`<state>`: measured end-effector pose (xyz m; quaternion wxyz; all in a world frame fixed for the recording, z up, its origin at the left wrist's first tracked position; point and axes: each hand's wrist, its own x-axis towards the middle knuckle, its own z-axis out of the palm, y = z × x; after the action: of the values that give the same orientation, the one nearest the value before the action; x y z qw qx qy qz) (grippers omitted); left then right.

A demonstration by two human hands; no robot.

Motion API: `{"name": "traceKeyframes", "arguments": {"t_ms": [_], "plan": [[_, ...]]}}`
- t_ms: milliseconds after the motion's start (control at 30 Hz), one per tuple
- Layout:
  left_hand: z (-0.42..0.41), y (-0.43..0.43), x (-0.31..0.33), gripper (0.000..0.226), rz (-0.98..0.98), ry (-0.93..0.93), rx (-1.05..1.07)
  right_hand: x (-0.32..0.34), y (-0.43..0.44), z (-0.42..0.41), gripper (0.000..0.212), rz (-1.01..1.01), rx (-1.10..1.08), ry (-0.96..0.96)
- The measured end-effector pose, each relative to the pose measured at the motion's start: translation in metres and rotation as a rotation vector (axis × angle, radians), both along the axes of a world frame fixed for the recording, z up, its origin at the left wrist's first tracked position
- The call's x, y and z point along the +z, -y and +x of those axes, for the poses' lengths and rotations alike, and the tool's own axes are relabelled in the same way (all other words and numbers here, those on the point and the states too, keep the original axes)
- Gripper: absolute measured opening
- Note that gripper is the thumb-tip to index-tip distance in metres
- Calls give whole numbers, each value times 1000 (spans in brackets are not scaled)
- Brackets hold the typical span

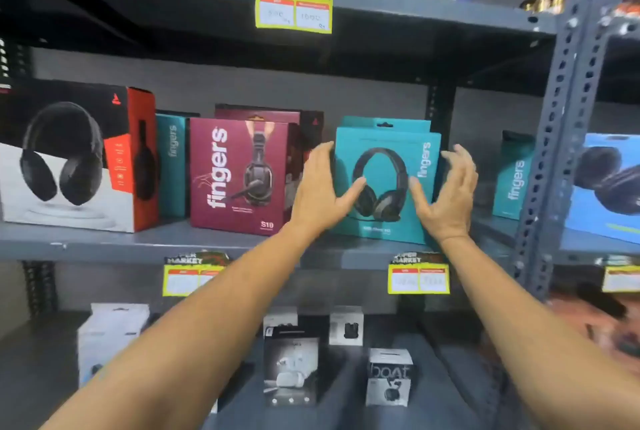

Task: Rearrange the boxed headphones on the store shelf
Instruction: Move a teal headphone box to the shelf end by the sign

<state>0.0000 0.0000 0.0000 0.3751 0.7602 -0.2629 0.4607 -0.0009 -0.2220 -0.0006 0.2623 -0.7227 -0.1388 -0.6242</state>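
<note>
Two bare hands raised to the middle shelf [145, 239], one at each side of a teal headphone box [384, 183]. Left hand [320, 187] against the box's left edge, fingers spread and loosely curved, thumb lying over the printed front. Right hand [450, 194] at the right edge, fingers apart and bent, thumb on the front face; cannot tell whether the fingertips really press the cardboard. Not clamped shut on either side.

Smooth, matte cardboard, rectangular, standing upright near the front lip of the grey metal shelf, with a black headset printed on it and a hang tab on top. Directly behind, a second teal box [384, 124] of the same shape, only the top showing.

Just to the left, a maroon box [239, 173] with white lettering, close to the left hand, and another maroon box [258, 112] behind it. Further left, a narrow teal box [172, 166] turned sideways, then a large black, white and red box [76, 155]. On the right, well apart, one more teal box [514, 176] partly hidden by the perforated steel upright [554, 138]. Beyond that, a blue box [609, 187].

Yellow price tags [419, 277] hanging from the shelf edges. Below, small grey and white earbud cartons [389, 377], partly covered by both forearms.
</note>
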Motion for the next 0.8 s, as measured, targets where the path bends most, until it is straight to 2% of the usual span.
{"name": "traceKeyframes", "arguments": {"t_ms": [100,167,267,367,467,633,800], "plan": [[19,12,-16,83,-234,-315,-46,-13,21,3,59,249,230,-223],[32,10,-23,85,-284,-546,-88,-24,31,5,55,257,330,-457],[42,4,-22,95,-296,-821,-268,-30,43,10,65,299,545,-707],[52,4,-25,102,-218,-884,-381,-25,53,19,76,339,711,-856],[55,3,-27,102,-173,-909,-433,-24,59,23,70,359,777,-907],[52,4,-28,85,-206,-849,-474,-25,60,24,56,431,849,-869],[49,9,-26,79,-242,-815,-393,-27,57,20,50,455,837,-836]]}}
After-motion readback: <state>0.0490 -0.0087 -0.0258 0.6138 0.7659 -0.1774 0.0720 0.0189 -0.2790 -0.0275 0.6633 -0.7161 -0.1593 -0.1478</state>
